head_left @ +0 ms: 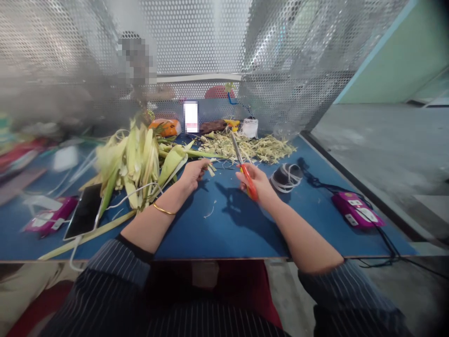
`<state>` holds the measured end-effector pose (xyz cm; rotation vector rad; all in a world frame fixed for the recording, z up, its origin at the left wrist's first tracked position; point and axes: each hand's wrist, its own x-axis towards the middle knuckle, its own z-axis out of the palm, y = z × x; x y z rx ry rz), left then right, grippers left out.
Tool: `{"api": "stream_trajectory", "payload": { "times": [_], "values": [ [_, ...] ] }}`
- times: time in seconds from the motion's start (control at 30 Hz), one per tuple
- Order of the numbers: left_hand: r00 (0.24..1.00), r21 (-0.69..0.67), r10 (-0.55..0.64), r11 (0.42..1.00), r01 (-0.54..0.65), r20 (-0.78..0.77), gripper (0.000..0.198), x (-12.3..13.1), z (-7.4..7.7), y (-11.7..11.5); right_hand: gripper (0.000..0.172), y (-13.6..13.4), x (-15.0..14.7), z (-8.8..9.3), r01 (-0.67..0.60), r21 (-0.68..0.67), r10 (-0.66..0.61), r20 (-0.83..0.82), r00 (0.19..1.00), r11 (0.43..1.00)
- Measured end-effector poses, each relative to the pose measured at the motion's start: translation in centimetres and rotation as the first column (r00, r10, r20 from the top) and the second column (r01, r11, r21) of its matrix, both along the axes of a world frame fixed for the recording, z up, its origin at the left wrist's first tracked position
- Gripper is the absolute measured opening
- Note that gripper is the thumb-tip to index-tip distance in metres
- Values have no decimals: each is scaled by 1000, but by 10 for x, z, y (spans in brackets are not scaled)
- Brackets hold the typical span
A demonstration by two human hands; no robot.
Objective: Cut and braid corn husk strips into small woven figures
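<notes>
My left hand (195,174) is closed around the cut end of a corn husk (175,161), whose pale tip sticks out by the fingers. My right hand (257,183) grips a pair of scissors (248,180) by red handles, with the blades pointing up and away, apart from the husk. A large bunch of green and cream husks (135,161) lies left of my left hand. Beyond both hands is a heap of husk trimmings (245,146). A spool of pale cord (286,178) stands just right of my right hand.
The blue table (210,234) carries a phone (84,213) with a white cable and purple packs (356,209) at both sides. Black cords trail over its right edge. An orange pack (166,127) and a white spool (249,127) sit by the perforated metal screen (199,42).
</notes>
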<state>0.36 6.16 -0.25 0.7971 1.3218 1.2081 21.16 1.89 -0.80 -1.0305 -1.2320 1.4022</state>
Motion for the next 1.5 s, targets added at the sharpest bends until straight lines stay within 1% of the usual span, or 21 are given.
{"api": "stream_trajectory", "payload": {
  "times": [0.03,0.07,0.1,0.17,0.23,0.3,0.37,0.47,0.6,0.67,0.73,0.83,0.97,1.1,1.2,1.3,1.4,1.5],
  "values": [
    [1000,7,6,1000,-6,2,18,-2,-2,1,53,0,4,-1,-35,-55,37,31,999,998],
    [1000,16,14,1000,-15,4,18,-3,-3,2,56,-2,8,-2,-71,-126,78,53,996,989],
    [1000,26,24,999,-24,6,18,-4,-5,3,59,-5,12,-2,-96,-145,109,87,990,985],
    [999,47,33,998,-34,12,20,-5,-8,6,61,-12,18,-1,-150,-122,172,197,965,981],
    [999,73,26,997,-27,20,21,-4,-10,7,58,-16,19,0,-184,-74,199,325,925,980],
    [1000,100,6,995,-8,25,21,-2,-12,7,55,-16,18,0,-187,-44,188,422,887,981],
    [1000,117,-15,993,12,22,20,0,-14,6,53,-16,16,0,-173,-21,162,472,867,985],
    [1000,124,-12,992,9,18,19,4,-15,4,53,-16,14,1,-169,-17,155,493,856,986],
    [997,124,73,989,-76,33,21,5,-10,4,53,-19,14,6,-177,4,151,507,849,984],
    [995,124,90,988,-94,36,23,6,-8,3,53,-20,14,7,-196,-5,170,522,836,981],
    [997,128,72,989,-75,32,24,9,-7,0,52,-21,14,7,-205,-18,180,555,812,979],
    [1000,133,10,991,-12,17,23,14,-8,-5,51,-20,13,5,-190,-20,166,583,795,982],
    [997,124,-73,990,71,17,19,22,-8,-11,51,-20,11,3,-160,-19,142,565,812,987],
    [988,140,-147,980,140,39,18,25,-7,-10,53,-18,10,2,-128,4,107,533,840,992],
    [988,145,-151,979,146,27,20,25,-7,-6,54,-16,9,-1,-123,48,82,501,861,991],
    [989,133,-149,980,146,12,22,25,-8,-4,54,-15,8,-5,-115,48,78,482,873,992],
    [990,133,-141,981,139,6,24,25,-9,-2,49,-15,7,-8,-109,47,74,476,877,993],
    [990,134,-140,981,139,-1,24,25,-10,-2,44,-15,8,-14,-115,85,57,499,865,990]
  ]
}}
